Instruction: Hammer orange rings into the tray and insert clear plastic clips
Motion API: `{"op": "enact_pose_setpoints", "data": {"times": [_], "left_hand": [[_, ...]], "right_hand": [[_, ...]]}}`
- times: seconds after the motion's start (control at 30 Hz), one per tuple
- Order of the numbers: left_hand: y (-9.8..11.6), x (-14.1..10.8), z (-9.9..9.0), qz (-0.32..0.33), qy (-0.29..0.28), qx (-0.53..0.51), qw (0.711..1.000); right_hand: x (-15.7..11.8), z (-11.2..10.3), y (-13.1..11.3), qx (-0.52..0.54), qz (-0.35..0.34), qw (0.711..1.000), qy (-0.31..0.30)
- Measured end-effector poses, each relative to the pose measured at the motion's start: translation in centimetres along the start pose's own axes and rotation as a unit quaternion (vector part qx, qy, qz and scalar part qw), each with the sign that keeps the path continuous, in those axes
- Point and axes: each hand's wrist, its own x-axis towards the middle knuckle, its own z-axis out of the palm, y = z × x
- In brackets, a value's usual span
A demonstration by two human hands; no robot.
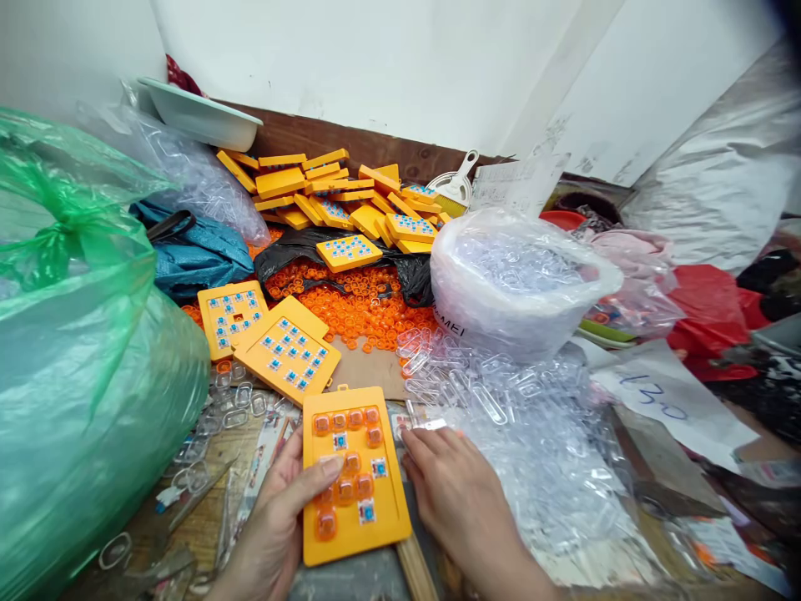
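My left hand (281,509) grips a yellow plastic panel (394,501) by its left side, thumb lying over its face. Orange translucent caps (326,524) cover part of the panel, and bare blue-and-white switches (366,511) show between them. Just right of the panel, my right hand (466,501) is closed with its fingers together at the near side of the clear plastic pieces (494,401). What its fingertips hold, if anything, I cannot make out. Two more yellow panels with bare switches, a nearer one (284,351) and a farther one (216,321), lie beyond my left hand.
Behind stands a heap of yellow panels (281,181) above loose orange caps (375,313). A plastic-lined tub (501,309) of clear pieces stands right of them. A large green bag (93,401) bulges at left. A marked paper sheet (676,401) lies at right.
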Motion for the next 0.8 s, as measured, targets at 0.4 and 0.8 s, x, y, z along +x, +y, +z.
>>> {"op": "enact_pose_setpoints", "data": {"times": [0.4, 0.8], "left_hand": [[-1.0, -0.2, -0.9, -0.008, 0.042, -0.005, 0.999], [-1.8, -0.3, -0.8, 0.033, -0.035, -0.017, 0.999]], "right_hand": [[-0.3, -1.3, -1.1, 0.279, 0.018, 0.951, 0.132], [0.7, -0.9, -3.6, 0.308, -0.033, 0.942, 0.131]]}}
